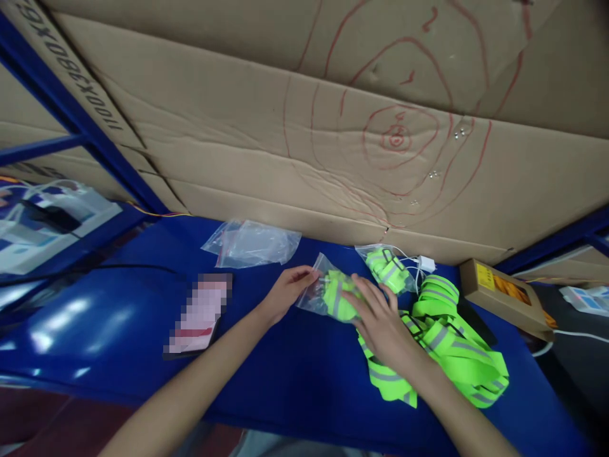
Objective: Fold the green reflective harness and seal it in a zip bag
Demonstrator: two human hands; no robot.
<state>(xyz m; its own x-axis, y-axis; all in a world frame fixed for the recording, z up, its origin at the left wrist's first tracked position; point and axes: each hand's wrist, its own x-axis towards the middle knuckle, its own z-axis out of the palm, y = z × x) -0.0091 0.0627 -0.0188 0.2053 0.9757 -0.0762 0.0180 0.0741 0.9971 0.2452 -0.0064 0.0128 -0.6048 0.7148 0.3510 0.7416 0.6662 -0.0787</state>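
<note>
A clear plastic bag (311, 298) holds a folded neon-green reflective strap (335, 295) with a grey stripe. My left hand (290, 289) pinches the bag's left edge between thumb and fingers. Curled over the right end of the same bag, my right hand (380, 317) grips it with the strap inside; part of the bag is hidden under those fingers. Just right of my right hand lies a loose pile of neon-green reflective straps (457, 355) with black buckles. Behind it, a second bagged strap (387, 270) rests against the cardboard.
Flat plastic bags (259, 244) lie at the back left of the blue table (285, 381). A phone (200, 317) is nearer on the left. A white charger (425, 264) with cable and a cardboard box (507, 295) are at right. Cardboard (238, 146) walls the back.
</note>
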